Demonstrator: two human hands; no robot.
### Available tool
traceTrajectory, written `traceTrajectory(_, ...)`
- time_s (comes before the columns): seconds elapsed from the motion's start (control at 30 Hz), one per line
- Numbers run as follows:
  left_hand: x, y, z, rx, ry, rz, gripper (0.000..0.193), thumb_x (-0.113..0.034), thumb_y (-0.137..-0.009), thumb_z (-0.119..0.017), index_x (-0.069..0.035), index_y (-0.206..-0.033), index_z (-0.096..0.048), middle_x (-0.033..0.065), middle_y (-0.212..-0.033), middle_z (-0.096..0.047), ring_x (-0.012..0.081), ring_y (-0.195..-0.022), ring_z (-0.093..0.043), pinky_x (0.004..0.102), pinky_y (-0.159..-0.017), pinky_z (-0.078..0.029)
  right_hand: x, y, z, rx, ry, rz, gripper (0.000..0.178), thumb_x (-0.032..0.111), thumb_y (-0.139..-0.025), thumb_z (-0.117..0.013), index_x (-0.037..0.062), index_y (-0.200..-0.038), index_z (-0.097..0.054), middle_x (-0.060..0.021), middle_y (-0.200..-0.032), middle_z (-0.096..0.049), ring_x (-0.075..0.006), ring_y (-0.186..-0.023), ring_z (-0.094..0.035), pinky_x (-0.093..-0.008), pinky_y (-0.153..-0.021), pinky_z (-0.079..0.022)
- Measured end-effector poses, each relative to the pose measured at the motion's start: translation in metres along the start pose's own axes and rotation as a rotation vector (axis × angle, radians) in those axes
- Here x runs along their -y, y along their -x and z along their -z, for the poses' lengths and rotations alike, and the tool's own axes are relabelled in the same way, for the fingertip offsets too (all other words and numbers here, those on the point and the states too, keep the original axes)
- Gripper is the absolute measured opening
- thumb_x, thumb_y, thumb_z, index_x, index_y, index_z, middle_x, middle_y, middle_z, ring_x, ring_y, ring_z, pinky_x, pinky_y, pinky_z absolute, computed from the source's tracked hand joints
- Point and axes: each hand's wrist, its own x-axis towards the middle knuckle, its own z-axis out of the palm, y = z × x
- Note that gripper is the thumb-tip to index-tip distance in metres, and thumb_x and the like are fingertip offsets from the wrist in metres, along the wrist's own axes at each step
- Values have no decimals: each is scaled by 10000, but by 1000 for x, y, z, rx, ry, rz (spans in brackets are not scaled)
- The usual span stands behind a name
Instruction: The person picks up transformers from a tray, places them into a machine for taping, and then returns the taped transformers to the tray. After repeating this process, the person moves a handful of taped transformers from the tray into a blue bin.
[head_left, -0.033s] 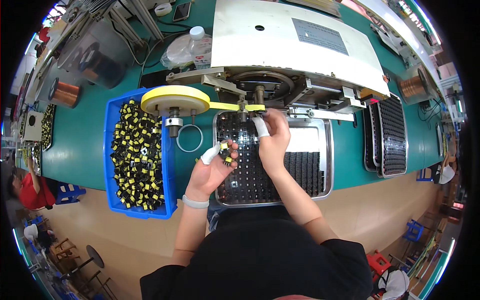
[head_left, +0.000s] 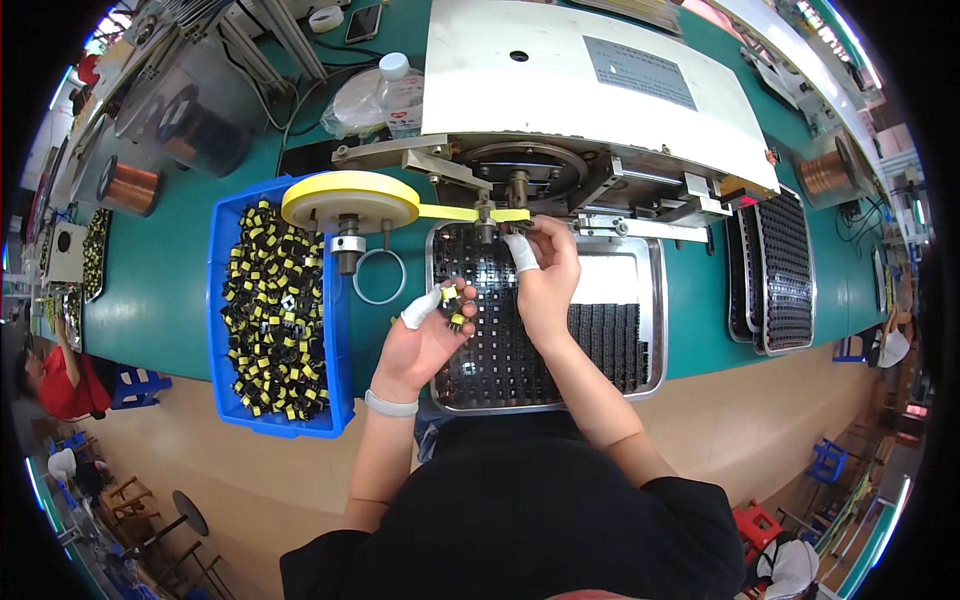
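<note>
Small black coil parts wrapped in yellow tape [head_left: 448, 294] are held in the curled fingers of my left hand [head_left: 405, 352], which has a white wrap on its thumb. My right hand [head_left: 545, 285], also with a wrapped thumb, is up at the machine's spindle [head_left: 518, 190]. Its thumb and fingers close on a small dark coil part [head_left: 521, 228], mostly hidden, at the end of the yellow tape strip [head_left: 450, 212]. That strip runs from the yellow tape roll [head_left: 352, 190] on the left. Beneath both hands lies a black grid tray [head_left: 485, 340] with rows of small parts.
A blue bin [head_left: 340, 400] full of yellow-taped coil parts stands at left. The white machine housing [head_left: 560, 80] fills the back. A metal tray [head_left: 655, 330] lies under the grid tray, near a grey ring [head_left: 379, 276]. Stacked black trays [head_left: 785, 270] sit at right.
The fingers of my right hand shift slightly at the spindle. Nothing else visibly differs.
</note>
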Motion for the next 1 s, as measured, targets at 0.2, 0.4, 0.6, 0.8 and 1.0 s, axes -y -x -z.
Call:
traceTrajectory(0.2, -2, 1, -7, -33, 0, -14, 244, -268, -985, -501, -72, -1125, -539, 65, -1052, -525, 216, -950, -492, 351, -839, -434, 10, -11, 22, 176, 518, -118, 287, -1, -831, -673, -39, -1103, -590, -145, -964, -645, -231, -850, -651, -333, -784, -532)
traceTrajectory(0.4, -9, -19, 9, 52, 209, 131, 213, -296, -990, -493, -104, -1060, -555, 12, -892, -433, 152, -816, -438, 272, -645, -402, -22, -17, 76, 475, 811, -219, 251, 98, -840, -694, -4, -1068, -682, -153, -897, -632, -247, -797, -623, -346, -727, -500)
traceTrajectory(0.6, -9, -56, -29, -118, -4, 134, 309, -265, -955, -534, -28, -1146, -582, 77, -1052, -603, 188, -869, -565, 288, -640, -476, -19, -17, 71, 656, 894, -153, 204, 60, -829, -652, 9, -1024, -685, -194, -960, -636, -341, -866, -638, -398, -788, -499)
traceTrajectory(0.8, 1, -86, -35, -155, -18, 157, 335, -280, -975, -508, -17, -1176, -563, 91, -1106, -612, 199, -917, -588, 325, -734, -493, -33, -14, 81, 469, 1062, -104, 200, 85, -857, -590, 22, -1023, -682, -203, -998, -627, -388, -935, -618, -452, -839, -487)
traceTrajectory(1.0, 14, -91, -32, 96, 41, 142, 284, -267, -989, -510, -31, -1137, -564, 70, -1072, -604, 169, -886, -560, 285, -681, -454, -25, -11, 85, 390, 809, -90, 254, 32, -856, -575, 1, -1097, -646, -177, -939, -667, -328, -842, -661, -383, -783, -520)
